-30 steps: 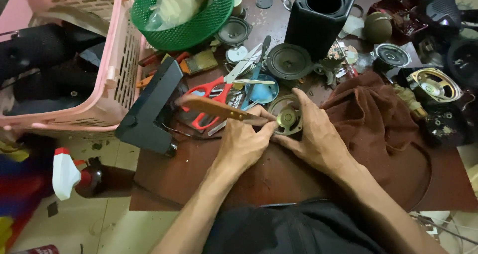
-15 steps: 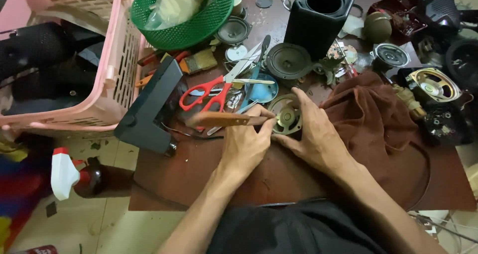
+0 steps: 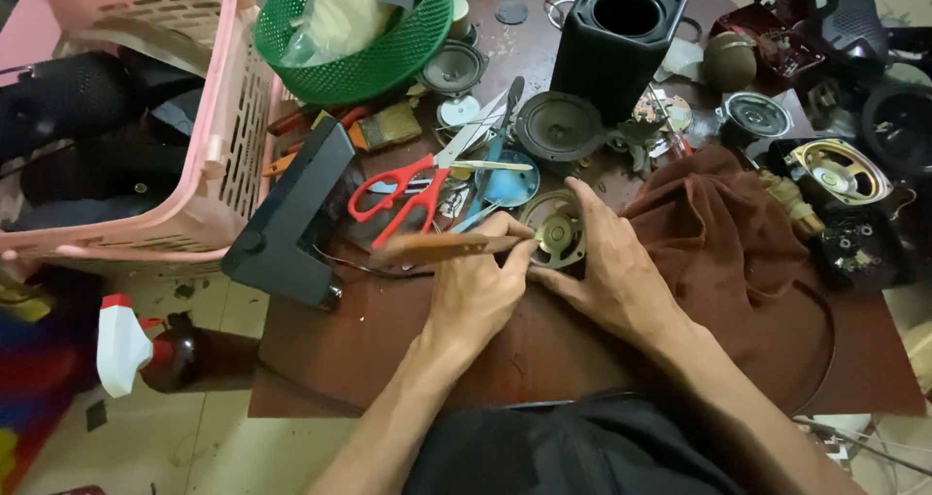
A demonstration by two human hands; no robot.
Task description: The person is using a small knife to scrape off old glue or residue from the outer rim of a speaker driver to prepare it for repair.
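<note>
At centre of dark brown table (image 3: 369,340): small round metal speaker driver (image 3: 557,233), two hands working on it.
Left hand (image 3: 478,286) fingers closed around wooden-handled tool (image 3: 437,247), tip at driver's 8 o'clock; right hand (image 3: 610,267) fingers spread narrow, steadying driver's rim. Red-handled scissors (image 3: 403,199) at 9 o'clock.

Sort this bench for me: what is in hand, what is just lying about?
In hand: left hand gripping wooden-handled tool; right hand steadying small speaker.

Lying about: red scissors, green basket, pink basket, black speaker box, brown cloth.
</note>
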